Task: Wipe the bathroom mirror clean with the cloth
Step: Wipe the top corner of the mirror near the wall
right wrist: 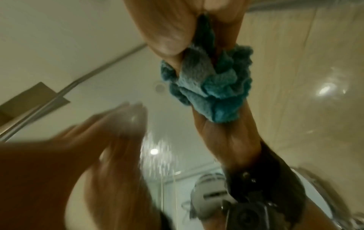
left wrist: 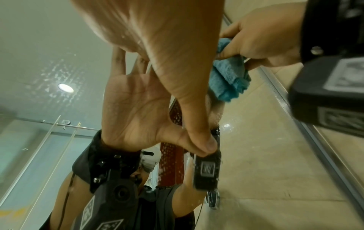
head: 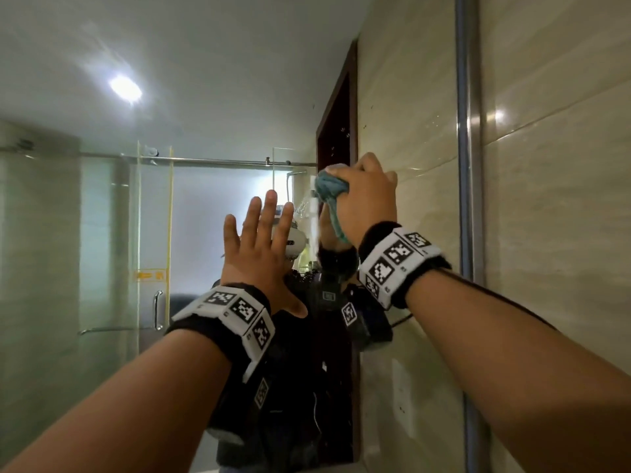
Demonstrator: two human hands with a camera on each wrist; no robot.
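Observation:
The bathroom mirror fills the view ahead and reflects the room. My left hand lies flat against the glass with its fingers spread and straight; the left wrist view shows its palm meeting its own reflection. Up and to the right, my right hand grips a bunched teal cloth and presses it on the mirror near the right edge. The cloth bulges out below the curled right fingers. In the right wrist view the cloth touches its reflection, and the left hand is blurred.
A metal strip runs down the mirror's right side, with a beige tiled wall beyond it. Water drops speckle the glass below the cloth. The mirror reflects a glass shower door, a ceiling light and a dark door frame.

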